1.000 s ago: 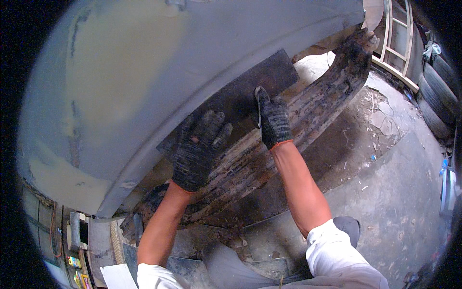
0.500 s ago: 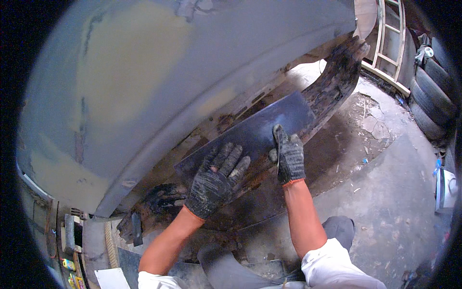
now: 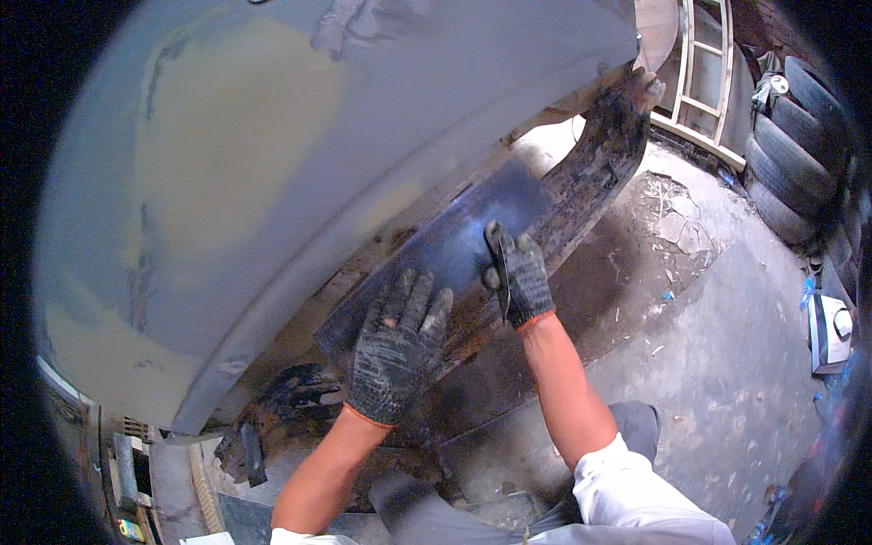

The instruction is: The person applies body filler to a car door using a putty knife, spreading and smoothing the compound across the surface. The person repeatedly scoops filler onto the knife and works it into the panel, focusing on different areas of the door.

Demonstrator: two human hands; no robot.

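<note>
A dark, flat metal sheet (image 3: 445,238) lies slantwise along the lower edge of a large grey vehicle body panel (image 3: 381,100), over rusty metal. Spread on the sheet's near left part is my left hand (image 3: 395,350), in a black knitted glove with an orange cuff; its fingers are apart. My right hand (image 3: 527,286), gloved alike, is at the sheet's near edge with its fingers curled. A thin dark strip shows along its thumb side, but what it grips is not clear. A pale, shiny patch is on the sheet beside its fingertips.
Beige filler (image 3: 236,136) covers parts of the grey panel. A rusty, blackened sill (image 3: 604,163) runs to the upper right. Stacked tyres (image 3: 790,168) and a pale ladder-like frame (image 3: 699,100) stand at the right. Debris (image 3: 677,213) litters the concrete floor.
The whole view has shifted, with the sheet and right hand now further left in the picture. My left hand stays flat on the sheet; the right stays curled near its edge.
</note>
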